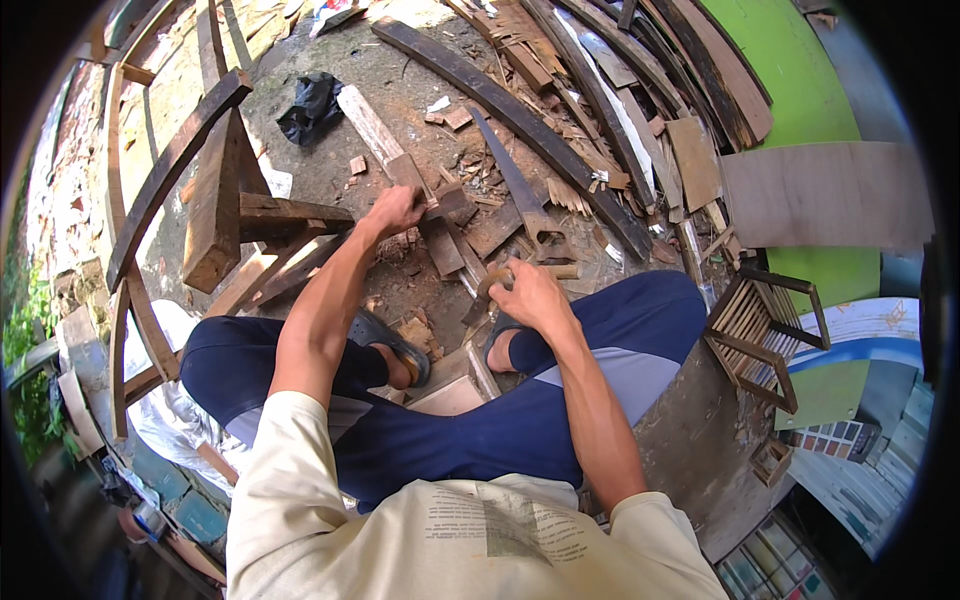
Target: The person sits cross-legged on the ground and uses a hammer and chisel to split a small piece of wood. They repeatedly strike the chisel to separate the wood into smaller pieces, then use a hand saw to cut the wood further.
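Observation:
My left hand is closed at the edge of a short wooden piece, which lies across a long narrow wood strip. A flat brown board rests along that strip, just below the fist. Nearer to me, my right hand is closed around a brown, rounded thing beside the strip's near part; its kind is not clear. To the right lies a handsaw with a wooden handle, its blade pointing away from me, untouched by either hand.
Dark curved timbers and scrap wood lie at the far right. A wooden frame stands at the left. A black plastic bag sits farther off. A small slatted wooden rack is by my right knee. My sandalled feet flank the strip.

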A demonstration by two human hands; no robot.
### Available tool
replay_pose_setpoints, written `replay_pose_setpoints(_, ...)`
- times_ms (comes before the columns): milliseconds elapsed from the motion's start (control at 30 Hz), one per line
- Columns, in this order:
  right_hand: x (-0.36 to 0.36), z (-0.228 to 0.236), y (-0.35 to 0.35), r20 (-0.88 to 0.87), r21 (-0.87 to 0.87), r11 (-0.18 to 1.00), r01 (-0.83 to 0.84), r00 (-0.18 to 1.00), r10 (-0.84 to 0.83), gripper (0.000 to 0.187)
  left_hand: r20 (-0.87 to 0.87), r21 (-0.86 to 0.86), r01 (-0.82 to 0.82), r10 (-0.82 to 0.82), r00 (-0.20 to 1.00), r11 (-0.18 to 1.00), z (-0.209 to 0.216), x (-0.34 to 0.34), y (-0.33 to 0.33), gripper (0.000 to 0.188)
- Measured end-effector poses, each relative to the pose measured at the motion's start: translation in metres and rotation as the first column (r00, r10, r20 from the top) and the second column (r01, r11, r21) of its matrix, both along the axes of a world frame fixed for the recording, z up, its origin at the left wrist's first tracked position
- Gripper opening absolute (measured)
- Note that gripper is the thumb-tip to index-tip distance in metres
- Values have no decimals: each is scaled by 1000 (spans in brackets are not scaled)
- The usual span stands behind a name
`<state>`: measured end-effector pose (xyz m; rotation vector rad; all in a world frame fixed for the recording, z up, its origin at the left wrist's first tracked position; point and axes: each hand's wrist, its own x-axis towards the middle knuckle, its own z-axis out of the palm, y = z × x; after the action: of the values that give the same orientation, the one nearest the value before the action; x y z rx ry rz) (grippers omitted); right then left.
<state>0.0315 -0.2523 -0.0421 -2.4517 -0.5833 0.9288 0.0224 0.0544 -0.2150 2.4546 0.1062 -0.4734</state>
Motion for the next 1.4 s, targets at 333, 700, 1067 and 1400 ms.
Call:
replay_pose_setpoints(333, -1, 1, 6, 0, -67, 998, 1, 1000, -1, 40, -234, -446, -673, 649, 724, 590, -11, -31, -16, 62)
replay_pose_setpoints(700, -3, 19, 12, -53, -249, 956, -156, 988, 147, 40, 26, 142, -99, 96, 995, 985, -5, -93, -8, 95)
replay_pose_setpoints(1067, -16, 4, -13, -388, -406, 752, -520, 843, 373, 31, -244, 210, 80, -27, 969, 974, -21, -87, 5, 93)
replay_pose_setpoints(1400, -24, 125, -12, 20, 241, 949, 205, 976, -216, 44, 5, 259, -268, 277, 961, 928, -22, -64, -15, 90)
